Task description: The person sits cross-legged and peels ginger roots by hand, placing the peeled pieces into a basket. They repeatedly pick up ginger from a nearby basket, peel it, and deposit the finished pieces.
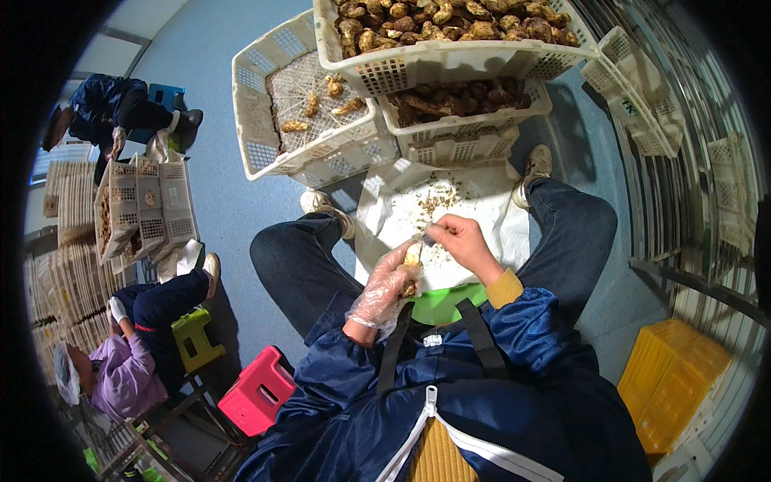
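In a clear plastic glove, my left hand [384, 280] holds a mushroom [413, 254] with a pale, yellowish stem; its lower end, near my palm, is brown. My bare right hand [468, 241] pinches a small dark tool [428, 239] against the mushroom's upper end. The tool is blurred, and its exact kind cannot be told. Beneath both hands a white sheet [385, 202] spreads between my feet, strewn with brown scraps [437, 202]. Part of a green stool [449, 303] shows under me.
Ahead, a white plastic crate [446, 60] full of mushrooms sits above another filled crate [470, 126]. Left of it, a crate [313, 153] holds several mushrooms. A pink stool [256, 391], yellow crates [671, 379] and a metal rack [699, 283] flank me. Two people sit at left beside stacked crates [147, 205].
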Demonstrator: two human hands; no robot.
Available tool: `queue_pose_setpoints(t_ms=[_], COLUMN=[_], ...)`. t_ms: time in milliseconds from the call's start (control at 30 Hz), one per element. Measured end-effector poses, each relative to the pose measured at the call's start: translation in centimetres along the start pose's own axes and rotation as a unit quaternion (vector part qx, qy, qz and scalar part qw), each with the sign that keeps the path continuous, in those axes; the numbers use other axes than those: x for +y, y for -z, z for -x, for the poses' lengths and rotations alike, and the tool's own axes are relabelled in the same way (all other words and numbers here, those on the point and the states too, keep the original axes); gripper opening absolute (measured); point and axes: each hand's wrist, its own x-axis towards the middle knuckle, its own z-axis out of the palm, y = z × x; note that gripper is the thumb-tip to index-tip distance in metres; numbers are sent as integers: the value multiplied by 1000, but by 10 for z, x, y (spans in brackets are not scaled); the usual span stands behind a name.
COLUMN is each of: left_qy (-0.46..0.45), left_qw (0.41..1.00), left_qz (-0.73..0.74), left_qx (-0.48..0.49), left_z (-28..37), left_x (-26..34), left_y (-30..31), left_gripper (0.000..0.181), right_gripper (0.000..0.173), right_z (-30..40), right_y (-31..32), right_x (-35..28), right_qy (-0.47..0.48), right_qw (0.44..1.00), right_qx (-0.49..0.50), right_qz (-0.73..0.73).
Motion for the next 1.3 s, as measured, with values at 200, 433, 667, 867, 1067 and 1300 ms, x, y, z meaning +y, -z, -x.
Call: queue_pose_setpoints(t_ms=[200, 433, 667, 867, 1067, 1300], left_qy=[25, 34, 85, 133, 105, 67], left_qw=[996, 990, 964, 943, 947, 989], left_qz=[78, 131, 249, 300, 284, 125], left_qx=[-24, -34, -31, -55, -107, -41], left_z=[-1, -3, -1, -3, -3, 4], left_x=[1, -3, 1, -8, -10, 0], left_y=[1, 5, 3, 13, 12, -1], left_gripper=[46, 48, 43, 42, 54, 45], right_gripper=[19, 20, 21, 21, 20, 19], right_z=[3, 4, 0, 2, 3, 4], right_y=[-2, -3, 0, -1, -1, -2], right_x=[-11, -11, -2, -14, -22, -22], right_qy=[-18, -6, 3, 10, 5, 27], right_qw=[1000, 1000, 1000, 999, 999, 998], right_qx=[-17, -22, -5, -15, -22, -19], right_qz=[-15, -13, -9, -33, -43, -52])
